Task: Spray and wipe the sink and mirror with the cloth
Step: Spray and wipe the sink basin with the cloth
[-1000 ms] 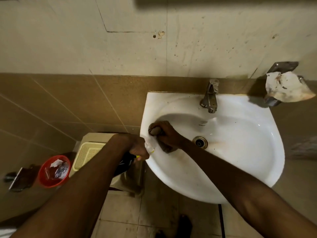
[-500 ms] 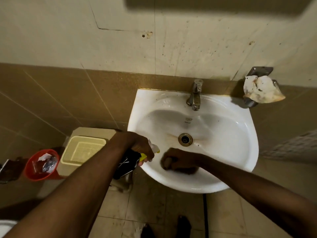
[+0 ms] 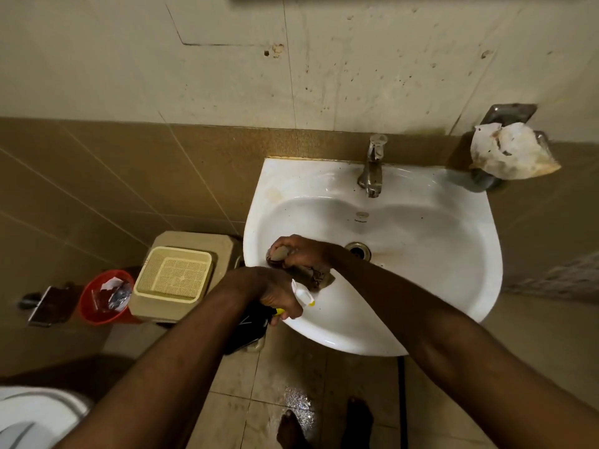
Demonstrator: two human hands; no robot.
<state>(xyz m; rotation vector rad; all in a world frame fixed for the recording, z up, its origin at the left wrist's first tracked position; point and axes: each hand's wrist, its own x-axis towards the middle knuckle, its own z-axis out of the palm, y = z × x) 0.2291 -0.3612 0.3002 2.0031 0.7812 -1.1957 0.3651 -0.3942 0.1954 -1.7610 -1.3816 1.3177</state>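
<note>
A white wall-mounted sink [image 3: 437,260] fills the middle right, with a steel tap [image 3: 372,170] at its back and a drain [image 3: 358,249] in the bowl. My right hand [image 3: 298,251] presses a brown cloth [image 3: 311,273] against the bowl's left inner wall. My left hand [image 3: 275,293] grips a dark spray bottle [image 3: 246,328] with a white and yellow nozzle, held just outside the sink's front-left rim. Only a dark strip at the very top edge shows where the mirror hangs.
A cream plastic basket [image 3: 175,277] sits on a beige box left of the sink. A red bin [image 3: 103,296] with rubbish stands further left. Crumpled paper [image 3: 509,153] lies on a wall holder at the right. A toilet edge [image 3: 29,416] shows bottom left. My bare feet stand on wet floor tiles.
My right hand moved the cloth from the bowl's front rim back to its left side. The left hand with the bottle stayed by the front-left rim.
</note>
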